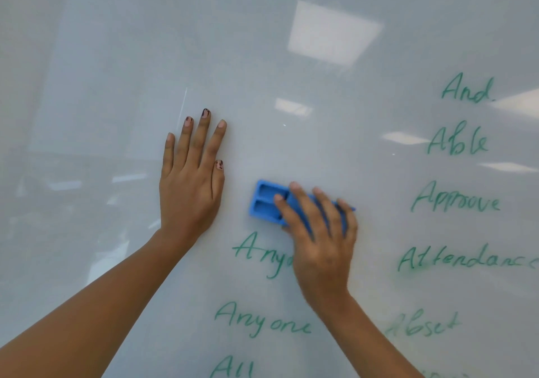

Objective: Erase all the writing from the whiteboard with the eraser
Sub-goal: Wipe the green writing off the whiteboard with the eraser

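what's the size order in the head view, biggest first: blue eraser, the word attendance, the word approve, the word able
1. Attendance, even cut off at the edge.
2. Approve and blue eraser: too close, the right hand covers part of the eraser.
3. Able.

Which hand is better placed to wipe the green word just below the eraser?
Right. The right hand holds the blue eraser just above that word; the left hand lies flat on the whiteboard.
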